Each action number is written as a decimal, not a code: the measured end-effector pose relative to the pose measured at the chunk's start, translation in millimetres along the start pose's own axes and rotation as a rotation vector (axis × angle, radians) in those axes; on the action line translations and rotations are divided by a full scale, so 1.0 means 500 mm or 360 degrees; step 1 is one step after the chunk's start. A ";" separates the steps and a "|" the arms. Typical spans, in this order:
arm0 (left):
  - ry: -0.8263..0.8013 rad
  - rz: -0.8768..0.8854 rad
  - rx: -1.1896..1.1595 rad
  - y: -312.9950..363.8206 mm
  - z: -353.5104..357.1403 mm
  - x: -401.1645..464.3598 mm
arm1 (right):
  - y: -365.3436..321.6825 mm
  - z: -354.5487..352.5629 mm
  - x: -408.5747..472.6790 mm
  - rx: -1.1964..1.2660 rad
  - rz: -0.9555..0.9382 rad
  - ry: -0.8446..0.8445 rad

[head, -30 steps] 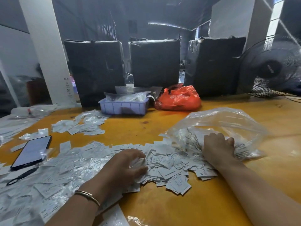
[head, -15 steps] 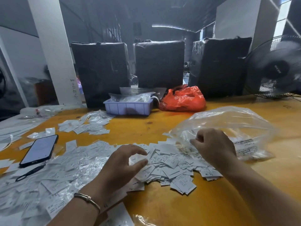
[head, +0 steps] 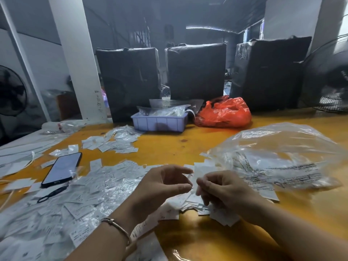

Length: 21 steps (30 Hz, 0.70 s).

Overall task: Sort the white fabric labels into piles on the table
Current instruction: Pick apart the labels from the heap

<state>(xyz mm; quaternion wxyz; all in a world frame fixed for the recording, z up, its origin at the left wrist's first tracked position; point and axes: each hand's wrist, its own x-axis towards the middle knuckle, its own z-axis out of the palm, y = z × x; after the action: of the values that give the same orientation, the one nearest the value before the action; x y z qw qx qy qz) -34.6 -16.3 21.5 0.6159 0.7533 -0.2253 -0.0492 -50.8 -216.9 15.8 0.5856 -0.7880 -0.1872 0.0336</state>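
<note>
- Two bare hands meet above a yellow wooden table (head: 169, 147), the left hand (head: 162, 187) with thumb and forefinger curved and apart, a thin metal bracelet (head: 116, 227) on its wrist.
- Fingers of the right hand (head: 224, 189) are curled together; motion blur hides whether they pinch one of the small white fabric labels (head: 105, 196).
- Those labels lie in a wide loose heap across the table's near left and under both hands, mixed with crinkled clear film.
- Further back on the left, a smaller pile of labels (head: 113, 142) sits apart from the heap.
- Just right of the hands rests a large clear plastic bag (head: 282, 155), puffed up, with printed slips visible inside.
- At the left, a black smartphone (head: 62, 169) lies face up among the labels.
- Behind, a pale blue plastic tray (head: 160, 123) stands beside a crumpled orange plastic bag (head: 224, 113), in front of three black wrapped blocks (head: 195, 72).
</note>
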 end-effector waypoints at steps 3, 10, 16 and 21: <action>-0.0050 0.0005 0.0036 -0.001 0.006 -0.001 | -0.001 0.001 0.000 -0.0068 0.0000 -0.0010; 0.0048 -0.0020 0.0093 -0.014 0.018 0.005 | 0.003 -0.015 0.004 -0.0095 -0.0158 0.0174; 0.0225 -0.0096 0.0070 -0.016 -0.006 0.005 | 0.044 -0.064 0.020 -0.1175 -0.0112 0.0427; 0.0285 -0.0145 0.0036 -0.019 -0.010 0.004 | 0.060 -0.043 0.032 -0.1502 -0.0006 0.0360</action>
<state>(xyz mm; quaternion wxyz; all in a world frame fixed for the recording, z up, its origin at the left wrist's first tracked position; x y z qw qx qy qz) -28.4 -11.2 13.8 0.6222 0.7711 -0.1353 -0.0071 -22.5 -238.8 -3.0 0.1809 -0.9660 -0.1187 -0.1419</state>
